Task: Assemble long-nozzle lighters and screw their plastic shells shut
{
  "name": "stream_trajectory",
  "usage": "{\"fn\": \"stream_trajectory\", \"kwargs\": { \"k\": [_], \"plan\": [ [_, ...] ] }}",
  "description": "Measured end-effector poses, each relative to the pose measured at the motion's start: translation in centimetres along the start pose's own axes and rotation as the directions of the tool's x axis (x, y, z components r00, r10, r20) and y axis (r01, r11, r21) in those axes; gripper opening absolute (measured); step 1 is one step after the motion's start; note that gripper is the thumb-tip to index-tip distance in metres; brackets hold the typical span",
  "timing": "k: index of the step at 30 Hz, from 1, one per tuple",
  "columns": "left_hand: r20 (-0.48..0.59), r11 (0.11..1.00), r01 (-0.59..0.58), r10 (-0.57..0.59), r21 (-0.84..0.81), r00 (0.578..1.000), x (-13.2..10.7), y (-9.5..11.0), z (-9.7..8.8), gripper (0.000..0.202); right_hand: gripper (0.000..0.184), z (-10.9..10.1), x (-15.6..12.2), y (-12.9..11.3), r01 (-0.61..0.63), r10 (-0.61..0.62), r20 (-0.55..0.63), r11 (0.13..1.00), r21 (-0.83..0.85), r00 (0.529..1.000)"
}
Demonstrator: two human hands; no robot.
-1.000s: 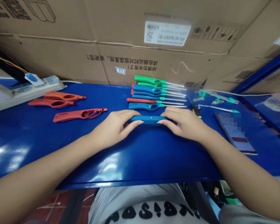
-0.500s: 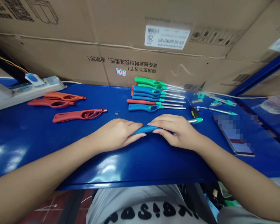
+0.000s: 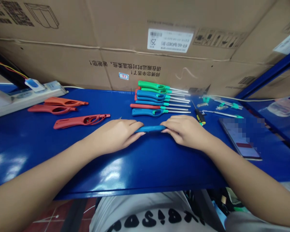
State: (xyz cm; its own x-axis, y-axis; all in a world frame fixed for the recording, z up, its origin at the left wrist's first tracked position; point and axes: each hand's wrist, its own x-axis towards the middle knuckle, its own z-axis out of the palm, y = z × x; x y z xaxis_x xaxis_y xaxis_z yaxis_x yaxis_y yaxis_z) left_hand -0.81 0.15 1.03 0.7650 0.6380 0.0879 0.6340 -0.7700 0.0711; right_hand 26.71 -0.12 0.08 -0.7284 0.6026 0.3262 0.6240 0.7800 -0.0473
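A blue lighter handle (image 3: pixel 151 129) spans the gap between my two hands, just above the blue table. Its left end is pinched between the thumb and fingers of my left hand (image 3: pixel 122 132). My right hand (image 3: pixel 185 129) grips the other end, covering what lies beneath the fingers. Beyond it is a stack of finished-looking long-nosed lighters (image 3: pixel 148 112) in blue, red and green, with metal tubes pointing right. A black-and-yellow screwdriver (image 3: pixel 200 117) lies past my right hand. Small screws (image 3: pixel 120 118) show just behind my left hand.
Red and orange handle shells (image 3: pixel 70 122) lie on the left near a white power strip (image 3: pixel 24 96). Metal tubes with teal ends (image 3: pixel 228 114) and small parts lie at the back right, with a phone (image 3: pixel 241 140) nearer. A cardboard box (image 3: pixel 125 38) stands behind.
Both hands have shifted slightly away from me and spread a little, so more of the blue handle shows. The teal-tipped metal tube beside my right hand is now mostly hidden.
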Motion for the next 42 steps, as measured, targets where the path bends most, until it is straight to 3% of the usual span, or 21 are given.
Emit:
{"fn": "stream_trajectory", "kwargs": {
  "k": [4, 7, 15, 18, 21, 29, 33, 36, 42],
  "plan": [
    [0.050, 0.999, 0.014, -0.016, 0.044, 0.999, -0.3, 2.0, 0.3, 0.038, 0.031, 0.6, 0.6, -1.9, 0.082, -0.082, 0.010, 0.994, -0.077, 0.997],
    [0.058, 0.995, 0.043, -0.048, 0.085, 0.997, -0.3, 2.5, 0.3, 0.035, 0.031, 0.3, 1.0, -2.5, 0.060, -0.058, 0.031, 0.995, -0.078, 0.998],
    [0.049, 0.983, 0.116, -0.124, 0.145, 0.991, 0.0, 0.4, -0.2, 0.040, 0.047, -2.7, -0.5, 2.6, -0.159, 0.183, 0.087, 0.960, -0.232, 0.979],
    [0.047, 0.980, 0.138, -0.146, 0.144, 0.988, 0.1, -0.1, -0.1, 0.042, 0.029, -3.0, -0.9, 4.1, -0.193, 0.215, 0.081, 0.957, -0.217, 0.973],
    [0.040, 0.985, 0.135, -0.141, 0.110, 0.989, 0.1, -0.2, -0.1, 0.043, 0.013, -2.8, -0.8, 4.3, -0.162, 0.171, 0.064, 0.978, -0.133, 0.983],
    [0.005, 0.989, 0.042, -0.043, 0.143, 0.999, -0.2, 0.9, 0.4, 0.043, 0.026, -0.5, 0.6, 0.3, -0.066, 0.052, 0.102, 0.988, 0.140, 0.993],
    [-0.035, 0.989, -0.013, 0.018, 0.146, 0.999, -0.2, 1.3, 1.0, 0.044, 0.029, 0.1, 0.6, -0.7, -0.052, 0.038, 0.105, 0.989, 0.141, 0.994],
    [-0.005, 0.996, 0.015, -0.015, 0.092, 1.000, -0.1, 1.3, 1.1, 0.043, 0.027, 0.0, 0.5, -0.6, 0.000, -0.008, 0.067, 0.993, 0.115, 0.998],
    [0.108, 0.969, 0.062, -0.037, -0.238, 0.994, -0.3, 1.6, 0.3, 0.035, 0.027, 0.5, 0.6, -1.2, 0.199, -0.203, -0.031, 0.974, -0.110, 0.979]
  ]
}}
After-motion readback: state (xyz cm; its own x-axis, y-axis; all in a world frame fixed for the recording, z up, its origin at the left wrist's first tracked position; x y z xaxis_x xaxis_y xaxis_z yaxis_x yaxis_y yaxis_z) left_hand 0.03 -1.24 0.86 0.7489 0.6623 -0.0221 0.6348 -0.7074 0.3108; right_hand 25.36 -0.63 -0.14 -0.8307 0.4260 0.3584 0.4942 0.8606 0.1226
